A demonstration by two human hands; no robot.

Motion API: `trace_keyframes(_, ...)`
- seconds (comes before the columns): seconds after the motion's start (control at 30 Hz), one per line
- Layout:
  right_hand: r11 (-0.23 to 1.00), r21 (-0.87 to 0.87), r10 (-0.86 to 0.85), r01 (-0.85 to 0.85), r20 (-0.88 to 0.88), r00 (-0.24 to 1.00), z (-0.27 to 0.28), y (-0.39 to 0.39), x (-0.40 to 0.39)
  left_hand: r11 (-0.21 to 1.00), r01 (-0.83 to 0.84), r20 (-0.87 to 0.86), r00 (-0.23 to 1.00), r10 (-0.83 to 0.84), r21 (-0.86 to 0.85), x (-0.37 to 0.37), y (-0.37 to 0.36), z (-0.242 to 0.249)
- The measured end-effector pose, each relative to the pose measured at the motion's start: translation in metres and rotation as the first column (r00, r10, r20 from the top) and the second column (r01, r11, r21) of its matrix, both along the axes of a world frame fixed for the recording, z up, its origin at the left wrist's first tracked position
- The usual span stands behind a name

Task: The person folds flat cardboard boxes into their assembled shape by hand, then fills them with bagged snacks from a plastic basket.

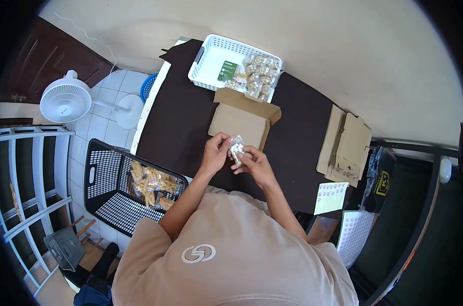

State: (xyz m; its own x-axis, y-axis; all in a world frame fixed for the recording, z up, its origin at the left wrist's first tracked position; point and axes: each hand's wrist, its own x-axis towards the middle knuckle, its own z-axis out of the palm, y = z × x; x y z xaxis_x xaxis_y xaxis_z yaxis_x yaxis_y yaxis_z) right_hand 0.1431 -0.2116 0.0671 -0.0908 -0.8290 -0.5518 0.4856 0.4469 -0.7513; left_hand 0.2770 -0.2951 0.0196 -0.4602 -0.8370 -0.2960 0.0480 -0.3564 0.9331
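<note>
Between my two hands is a small clear plastic packet (236,148) with whitish pieces inside. My left hand (216,152) pinches its upper left edge. My right hand (256,165) grips the lower right part, thumb across the front. Just beyond the hands an open cardboard box (237,122) lies on the dark tabletop (175,117), its lid flap raised toward the wall. Behind the box stands a white plastic basket (205,76) holding several similar packets (262,74) and a green printed card (227,71).
At my left is a black crate (103,176) with bagged yellowish sticks (151,181). Flattened cardboard (346,145) and a sticker sheet (331,198) lie on the table's right side. A white fan (65,100) stands on the tiled floor; another sticker sheet (354,237) is lower right.
</note>
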Motion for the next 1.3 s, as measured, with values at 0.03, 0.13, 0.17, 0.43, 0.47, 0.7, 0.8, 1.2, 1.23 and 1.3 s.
trace_keyframes(0.03, 0.999, 0.01, 0.035, -0.035, -0.003, 0.999, -0.001, 0.002, -0.002, 1.0, -0.003, 0.006, 1.0, 0.003, -0.006, 0.003, -0.001, -0.001)
trace_keyframes(0.13, 0.995, -0.01, 0.098, -0.098, -0.01, 0.995, -0.001, 0.004, -0.007, 0.998, -0.005, -0.079, 0.997, 0.009, 0.058, 0.01, 0.001, 0.001)
trace_keyframes(0.17, 0.992, -0.039, 0.124, -0.124, -0.016, 0.992, -0.001, 0.004, -0.008, 0.998, 0.056, -0.078, 0.996, -0.052, 0.042, 0.013, 0.001, 0.002)
trace_keyframes(0.43, 0.993, 0.066, 0.099, -0.095, -0.05, 0.994, -0.012, 0.0, -0.018, 0.997, 0.072, -0.078, 0.995, -0.069, 0.036, 0.013, -0.005, -0.001)
trace_keyframes(0.47, 0.989, 0.056, 0.137, -0.134, -0.061, 0.989, -0.011, -0.001, -0.021, 0.996, 0.067, -0.075, 0.995, -0.062, 0.061, 0.011, -0.004, 0.0)
trace_keyframes(0.7, 0.985, 0.041, 0.172, -0.168, -0.229, 0.958, -0.03, -0.009, -0.048, 0.951, 0.284, -0.055, 0.959, -0.28, 0.118, -0.002, -0.03, -0.006)
trace_keyframes(0.8, 0.961, 0.257, 0.247, -0.105, -0.614, 0.75, -0.019, -0.021, -0.061, 0.919, 0.247, 0.303, 0.941, -0.151, -0.308, -0.008, -0.067, 0.007)
trace_keyframes(1.2, 0.777, 0.597, 0.621, -0.201, -0.779, 0.089, -0.075, -0.034, -0.074, 0.477, 0.764, 0.79, 0.577, -0.207, -0.434, -0.085, -0.259, -0.075)
trace_keyframes(1.23, 0.785, 0.589, 0.612, -0.192, -0.786, 0.09, -0.071, -0.037, -0.074, 0.413, 0.829, 0.86, 0.478, -0.176, -0.376, -0.092, -0.258, -0.076)
trace_keyframes(1.3, 0.827, 0.548, 0.561, -0.126, -0.818, 0.127, -0.064, -0.039, -0.072, 0.402, 0.879, 0.925, 0.343, -0.163, -0.255, -0.105, -0.255, -0.075)
